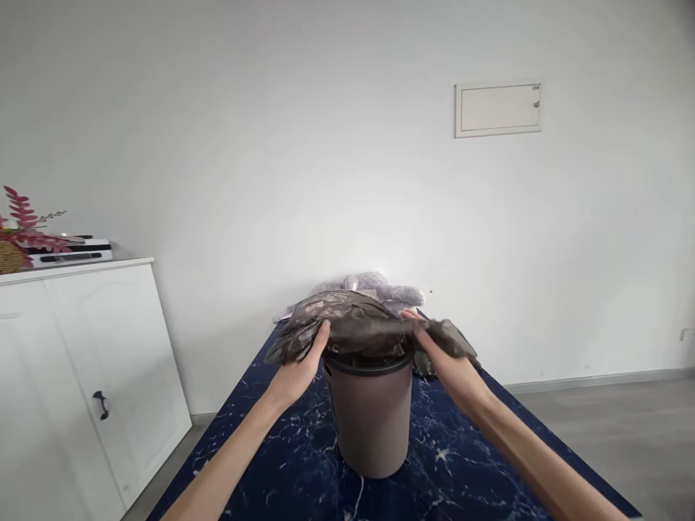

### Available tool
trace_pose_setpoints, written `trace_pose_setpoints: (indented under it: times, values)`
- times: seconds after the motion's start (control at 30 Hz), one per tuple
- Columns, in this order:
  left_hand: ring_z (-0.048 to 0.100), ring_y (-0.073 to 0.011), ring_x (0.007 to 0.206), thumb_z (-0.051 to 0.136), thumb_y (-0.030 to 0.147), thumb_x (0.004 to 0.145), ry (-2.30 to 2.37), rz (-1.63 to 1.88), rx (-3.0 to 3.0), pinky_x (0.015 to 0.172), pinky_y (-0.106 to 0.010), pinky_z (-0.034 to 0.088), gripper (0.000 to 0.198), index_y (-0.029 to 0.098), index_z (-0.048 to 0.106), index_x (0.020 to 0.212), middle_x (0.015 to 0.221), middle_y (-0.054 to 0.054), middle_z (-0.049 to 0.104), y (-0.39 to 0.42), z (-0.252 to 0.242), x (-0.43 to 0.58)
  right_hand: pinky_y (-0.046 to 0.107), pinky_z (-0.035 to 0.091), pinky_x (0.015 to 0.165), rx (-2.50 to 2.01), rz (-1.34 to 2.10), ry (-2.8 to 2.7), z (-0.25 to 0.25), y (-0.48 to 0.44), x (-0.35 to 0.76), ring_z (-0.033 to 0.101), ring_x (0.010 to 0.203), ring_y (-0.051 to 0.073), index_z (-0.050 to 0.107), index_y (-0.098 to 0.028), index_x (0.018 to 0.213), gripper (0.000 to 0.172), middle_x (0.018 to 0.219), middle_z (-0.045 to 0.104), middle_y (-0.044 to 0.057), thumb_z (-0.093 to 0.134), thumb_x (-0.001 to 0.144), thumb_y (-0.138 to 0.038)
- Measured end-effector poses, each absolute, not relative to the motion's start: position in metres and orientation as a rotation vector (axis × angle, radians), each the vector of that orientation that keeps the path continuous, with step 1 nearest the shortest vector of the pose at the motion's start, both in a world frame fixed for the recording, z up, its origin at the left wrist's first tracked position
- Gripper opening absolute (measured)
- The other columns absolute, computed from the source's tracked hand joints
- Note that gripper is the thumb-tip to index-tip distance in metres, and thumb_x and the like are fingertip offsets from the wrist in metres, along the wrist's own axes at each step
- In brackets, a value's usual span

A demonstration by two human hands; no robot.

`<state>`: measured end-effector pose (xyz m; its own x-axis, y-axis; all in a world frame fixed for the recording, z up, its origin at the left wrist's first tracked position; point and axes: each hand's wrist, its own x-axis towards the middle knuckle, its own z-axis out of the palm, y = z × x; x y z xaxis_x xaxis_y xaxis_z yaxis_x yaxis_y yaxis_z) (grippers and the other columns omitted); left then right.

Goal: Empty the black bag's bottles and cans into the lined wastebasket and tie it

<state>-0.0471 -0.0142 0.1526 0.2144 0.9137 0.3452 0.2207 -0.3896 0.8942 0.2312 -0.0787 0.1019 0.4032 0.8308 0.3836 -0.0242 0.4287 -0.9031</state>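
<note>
A dark, thin plastic bag [363, 329] is spread over the mouth of a grey-brown bin [372, 420] with a black rim. The bin stands upright on a blue marble-patterned table [298, 463]. At the bag's left side, my left hand [301, 369] grips the plastic, thumb on top and fingers hidden beneath it. My right hand [439, 354] holds the bag on the right, its fingers partly covered by the plastic. Part of the bag hangs outward past each hand.
Fluffy grey-white cloths [380, 286] lie at the table's far end, by the wall. On the left stands a white cabinet [108, 362] bearing a red plant [24, 217] and a white device [98, 250]. A panel [499, 108] is set in the wall.
</note>
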Motion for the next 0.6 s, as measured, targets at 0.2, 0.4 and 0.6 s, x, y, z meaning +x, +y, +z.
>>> trace_pose_setpoints:
  times: [0.2, 0.4, 0.6]
  values:
    - [0.052, -0.0383, 0.151, 0.065, 0.075, 0.093, 0.84, 1.348, 1.406, 0.124, -0.049, 0.046, 0.073, 0.025, 0.068, 0.147, 0.154, -0.01, 0.065, -0.003, 0.172, -0.021, 0.04, 0.062, 0.104, -0.564, 0.914, -0.818, 0.135, -0.046, 0.231, 0.07, 0.128, 0.031, 0.08, -0.029, 0.113, 0.036, 0.126, 0.079, 0.004, 0.085, 0.085, -0.051]
    - [0.074, -0.0258, 0.099, 0.076, 0.051, 0.094, 0.316, 1.462, 1.2, 0.105, -0.044, 0.059, 0.031, 0.021, 0.076, 0.099, 0.095, -0.007, 0.076, -0.004, 0.184, -0.004, 0.049, 0.062, 0.097, -0.405, 0.998, -0.946, 0.149, -0.034, 0.226, 0.073, 0.11, 0.03, 0.071, -0.028, 0.099, 0.03, 0.107, 0.077, 0.005, 0.08, 0.086, -0.054]
    - [0.036, -0.0114, 0.057, 0.072, 0.056, 0.094, 0.284, 1.432, 1.438, 0.073, -0.033, 0.057, 0.037, 0.02, 0.065, 0.088, 0.067, 0.007, 0.031, -0.013, 0.195, 0.004, 0.038, 0.06, 0.074, -0.449, 0.885, -1.13, 0.168, -0.036, 0.217, 0.042, 0.056, 0.014, 0.057, -0.03, 0.098, 0.039, 0.066, 0.033, -0.008, 0.075, 0.09, -0.063]
